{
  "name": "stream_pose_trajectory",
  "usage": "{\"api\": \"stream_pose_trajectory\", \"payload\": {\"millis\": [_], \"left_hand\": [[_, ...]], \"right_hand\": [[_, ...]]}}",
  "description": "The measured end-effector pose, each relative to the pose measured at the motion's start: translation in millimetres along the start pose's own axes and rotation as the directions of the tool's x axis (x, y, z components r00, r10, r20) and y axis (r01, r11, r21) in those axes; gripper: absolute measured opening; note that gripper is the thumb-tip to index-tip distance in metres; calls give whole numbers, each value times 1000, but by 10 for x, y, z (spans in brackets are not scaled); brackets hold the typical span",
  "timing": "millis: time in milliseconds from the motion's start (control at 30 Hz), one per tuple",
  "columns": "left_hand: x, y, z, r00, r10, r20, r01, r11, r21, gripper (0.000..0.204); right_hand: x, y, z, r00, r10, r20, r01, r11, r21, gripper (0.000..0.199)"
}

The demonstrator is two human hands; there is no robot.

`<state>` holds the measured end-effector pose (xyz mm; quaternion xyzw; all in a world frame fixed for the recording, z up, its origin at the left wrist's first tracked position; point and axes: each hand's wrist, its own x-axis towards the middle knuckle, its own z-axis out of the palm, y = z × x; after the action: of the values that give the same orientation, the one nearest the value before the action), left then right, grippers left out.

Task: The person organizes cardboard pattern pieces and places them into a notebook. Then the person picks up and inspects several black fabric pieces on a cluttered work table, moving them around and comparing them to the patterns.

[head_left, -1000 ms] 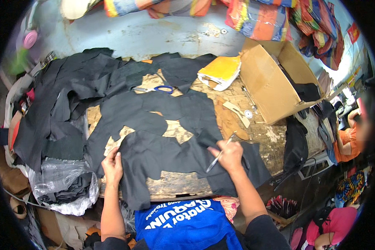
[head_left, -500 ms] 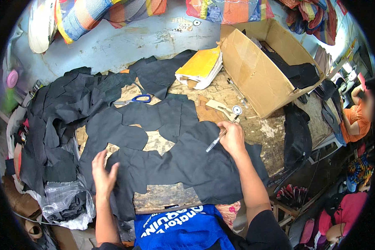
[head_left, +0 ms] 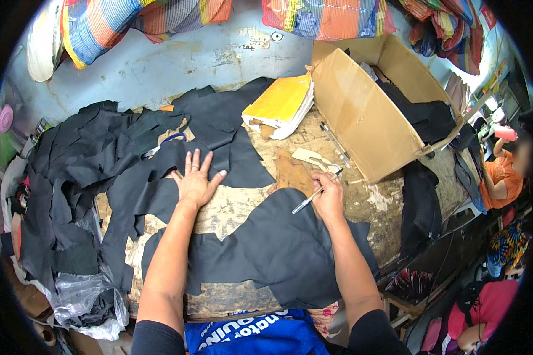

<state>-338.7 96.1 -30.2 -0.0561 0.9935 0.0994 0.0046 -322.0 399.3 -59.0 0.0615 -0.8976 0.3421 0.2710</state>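
Observation:
My left hand (head_left: 196, 182) lies flat with fingers spread on a black cloth-like sheet (head_left: 234, 155) across the worn wooden table. Held in my right hand (head_left: 328, 200) is a clear pen (head_left: 302, 205), its tip slanting down to the left. That hand rests at the edge of a nearer black piece (head_left: 260, 248) with cut, curved edges. Bare wood shows between the two black pieces. Beyond my left hand, blue-handled scissors (head_left: 175, 136) lie partly covered. A brown flat piece (head_left: 291, 171) and a cream template (head_left: 315, 157) sit just past my right hand.
A big open cardboard box (head_left: 367, 112) with black material stands at the back right, beside a yellow-covered stack of papers (head_left: 278, 105). Black scraps (head_left: 71, 177) heap up on the left, above a clear plastic bag (head_left: 92, 307). A person in orange (head_left: 503, 180) is at far right.
My left hand has moved forward and right, from the near left onto the farther black sheet. That sheet has shifted away from the nearer piece, baring wood and partly covering the scissors.

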Motion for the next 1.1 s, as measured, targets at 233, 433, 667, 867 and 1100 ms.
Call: {"api": "stream_pose_trajectory", "payload": {"millis": [233,433,667,867,1100], "left_hand": [[83,-50,83,991,-41,-130,30,996,-85,69],[-115,-179,-47,977,86,-193,-140,948,-284,83],[-1352,439,104,926,352,-133,-374,900,-224,80],[-1513,534,203,943,266,-198,-330,808,-487,56],[-1499,421,278,870,404,-282,-492,685,-538,33]], "right_hand": [[291,-267,77,958,201,203,-157,964,-216,55],[732,-420,189,805,374,461,-192,899,-394,75],[838,-227,260,710,419,565,-244,900,-362,77],[835,-214,277,677,393,622,-353,915,-194,57],[1190,-136,-214,864,340,373,-273,936,-221,44]]}}
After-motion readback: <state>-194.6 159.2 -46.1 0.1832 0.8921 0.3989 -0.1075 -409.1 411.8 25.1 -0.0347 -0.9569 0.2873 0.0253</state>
